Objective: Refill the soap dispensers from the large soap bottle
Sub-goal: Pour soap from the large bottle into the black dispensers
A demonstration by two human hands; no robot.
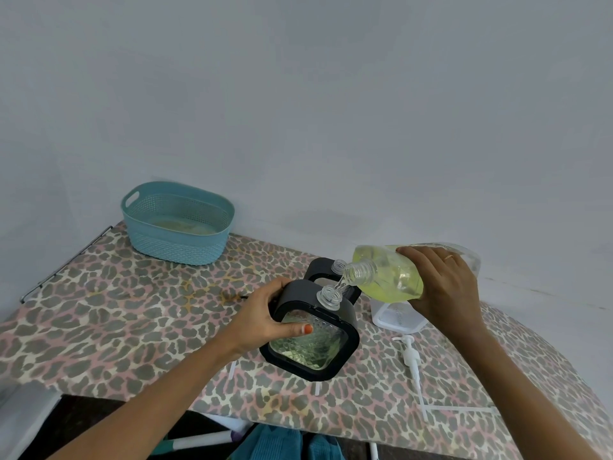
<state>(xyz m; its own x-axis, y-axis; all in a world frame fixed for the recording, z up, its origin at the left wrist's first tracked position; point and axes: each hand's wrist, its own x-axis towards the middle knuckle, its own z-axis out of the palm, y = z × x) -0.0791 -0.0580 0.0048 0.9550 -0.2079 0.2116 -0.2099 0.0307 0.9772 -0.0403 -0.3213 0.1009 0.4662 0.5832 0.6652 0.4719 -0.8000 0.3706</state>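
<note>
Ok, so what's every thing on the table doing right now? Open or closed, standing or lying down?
large soap bottle, cap off, tipped over, pouring a thin stream.
near dispenser, pump off, neck open, some soap inside.
far dispenser, pump off, neck open.
pump, lying loose on the table.
left hand, grips the near dispenser.
right hand, holds the large soap bottle.
basket, upright.

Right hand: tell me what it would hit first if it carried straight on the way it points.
Beyond the large soap bottle it grips, the right hand would probably meet the rear dispenser first, though depth is unclear.
</note>
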